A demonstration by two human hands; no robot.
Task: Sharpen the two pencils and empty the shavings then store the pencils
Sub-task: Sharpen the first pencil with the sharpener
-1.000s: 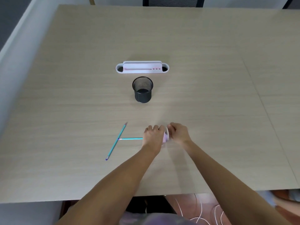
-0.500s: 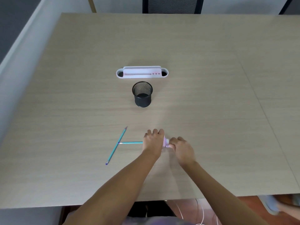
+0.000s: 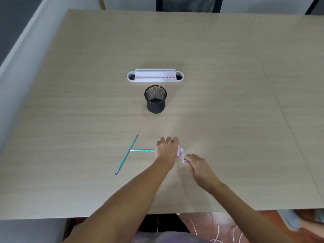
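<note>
The counter (image 3: 228, 85) is wide and bare toward 12, 3 and 9 o'clock, with its near edge just below the forearms at 6 o'clock and a wall edge running along the 9 o'clock side. Near the middle the left hand (image 3: 166, 149) curls down over a pink sharpener (image 3: 180, 151), gripping it; one teal pencil (image 3: 142, 150) sticks out of that hand toward 9 o'clock, its far end touching the second pencil (image 3: 126, 154), which lies loose at a slant. Just beside it at 4 o'clock, the right hand (image 3: 197, 163) pinches the sharpener's crank handle (image 3: 185, 160). A black mesh cup (image 3: 155, 99) stands well apart at 12 o'clock, and a white desk organizer (image 3: 155, 76) sits just beyond it.
</note>
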